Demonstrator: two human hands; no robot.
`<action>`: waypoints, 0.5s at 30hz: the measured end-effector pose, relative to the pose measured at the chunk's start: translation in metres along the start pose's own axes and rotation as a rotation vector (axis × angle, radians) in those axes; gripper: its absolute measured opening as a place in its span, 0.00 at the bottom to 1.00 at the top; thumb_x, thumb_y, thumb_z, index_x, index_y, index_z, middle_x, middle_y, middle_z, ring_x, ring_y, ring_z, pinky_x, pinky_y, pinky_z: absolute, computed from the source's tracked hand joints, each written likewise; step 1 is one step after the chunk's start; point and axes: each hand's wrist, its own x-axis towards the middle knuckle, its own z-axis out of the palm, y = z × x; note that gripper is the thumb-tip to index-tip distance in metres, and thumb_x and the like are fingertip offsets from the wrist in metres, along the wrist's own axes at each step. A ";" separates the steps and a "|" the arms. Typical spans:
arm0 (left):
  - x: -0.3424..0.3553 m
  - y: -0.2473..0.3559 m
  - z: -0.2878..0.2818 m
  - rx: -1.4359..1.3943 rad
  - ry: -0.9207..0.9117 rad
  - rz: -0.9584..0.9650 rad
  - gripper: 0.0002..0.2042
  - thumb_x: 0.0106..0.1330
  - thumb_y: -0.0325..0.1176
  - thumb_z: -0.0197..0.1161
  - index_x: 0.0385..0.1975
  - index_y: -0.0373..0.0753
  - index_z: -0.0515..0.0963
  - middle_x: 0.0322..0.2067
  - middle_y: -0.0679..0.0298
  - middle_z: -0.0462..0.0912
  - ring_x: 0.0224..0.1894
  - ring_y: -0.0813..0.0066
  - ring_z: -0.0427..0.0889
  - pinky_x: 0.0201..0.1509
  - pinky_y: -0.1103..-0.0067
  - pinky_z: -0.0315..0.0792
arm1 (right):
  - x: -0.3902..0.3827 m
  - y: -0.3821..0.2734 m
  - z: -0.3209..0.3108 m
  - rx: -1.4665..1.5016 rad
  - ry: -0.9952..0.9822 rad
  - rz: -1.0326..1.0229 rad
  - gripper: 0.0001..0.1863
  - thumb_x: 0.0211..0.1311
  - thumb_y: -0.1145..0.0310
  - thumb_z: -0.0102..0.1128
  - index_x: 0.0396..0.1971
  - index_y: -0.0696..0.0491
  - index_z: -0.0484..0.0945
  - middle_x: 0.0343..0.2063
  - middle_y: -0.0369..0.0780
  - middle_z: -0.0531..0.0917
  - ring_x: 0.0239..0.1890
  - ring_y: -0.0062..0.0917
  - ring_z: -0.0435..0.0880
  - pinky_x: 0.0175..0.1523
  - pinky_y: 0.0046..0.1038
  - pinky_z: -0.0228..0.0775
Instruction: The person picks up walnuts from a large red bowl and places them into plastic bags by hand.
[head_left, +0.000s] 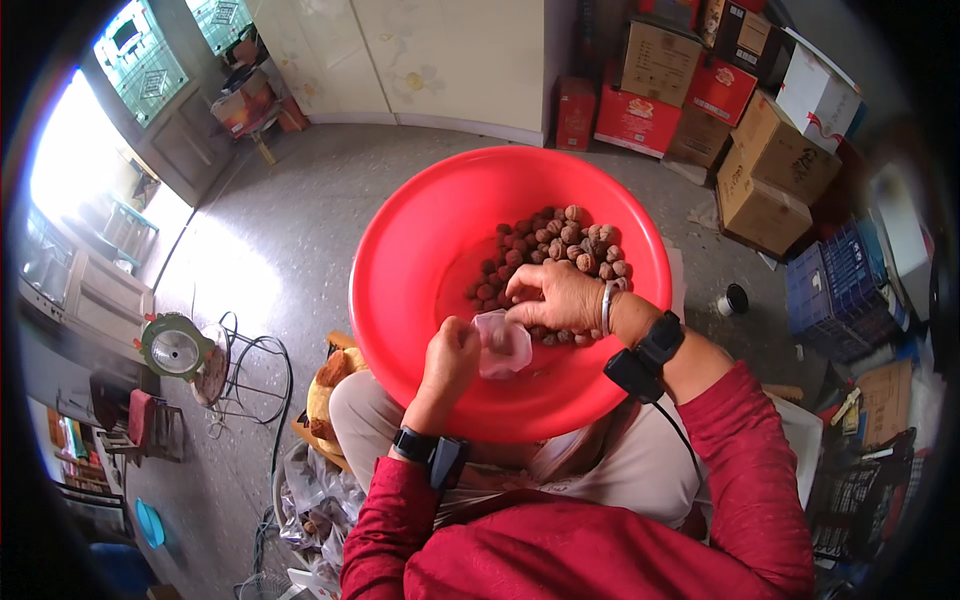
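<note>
A wide red plastic basin (420, 235) rests at my lap, with a heap of brown walnuts (560, 235) on its right side. Low in the basin is a small, pale, translucent plastic bag (503, 350), its mouth spread. My left hand (452, 352) is closed in a pinch on the bag's left edge. Over the walnuts, my right hand (560, 292) bends its fingers toward the bag, and its thumb meets the upper right edge. The palm side of this hand is hidden. Whether a walnut lies inside the bag, I cannot tell.
Stacked cartons (765, 185) and a blue crate (845, 290) stand to the right. A small dark-mouthed cup (735, 298) is on the floor. To the left are a wire stand (235, 375) and a dark cable (285, 400). Plastic bags (315, 500) lie beside my left leg.
</note>
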 end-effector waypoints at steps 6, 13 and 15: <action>0.000 0.000 0.000 0.051 0.037 0.138 0.05 0.63 0.28 0.57 0.32 0.32 0.74 0.21 0.61 0.77 0.23 0.78 0.75 0.26 0.78 0.70 | 0.003 0.046 -0.044 -0.175 0.314 0.201 0.11 0.52 0.64 0.68 0.32 0.55 0.81 0.29 0.43 0.85 0.35 0.29 0.85 0.42 0.28 0.75; -0.005 0.015 -0.003 0.052 0.032 0.100 0.07 0.61 0.30 0.59 0.31 0.32 0.73 0.24 0.50 0.79 0.28 0.59 0.82 0.32 0.71 0.74 | -0.002 0.092 -0.056 -0.419 0.248 0.444 0.08 0.51 0.70 0.65 0.31 0.54 0.80 0.30 0.44 0.84 0.36 0.36 0.83 0.42 0.33 0.74; -0.006 0.018 -0.005 0.065 0.027 0.116 0.06 0.61 0.29 0.59 0.31 0.32 0.73 0.23 0.50 0.79 0.28 0.60 0.82 0.32 0.72 0.74 | -0.001 0.093 -0.047 -0.463 0.188 0.417 0.08 0.51 0.68 0.65 0.32 0.53 0.80 0.30 0.44 0.84 0.36 0.37 0.83 0.42 0.34 0.74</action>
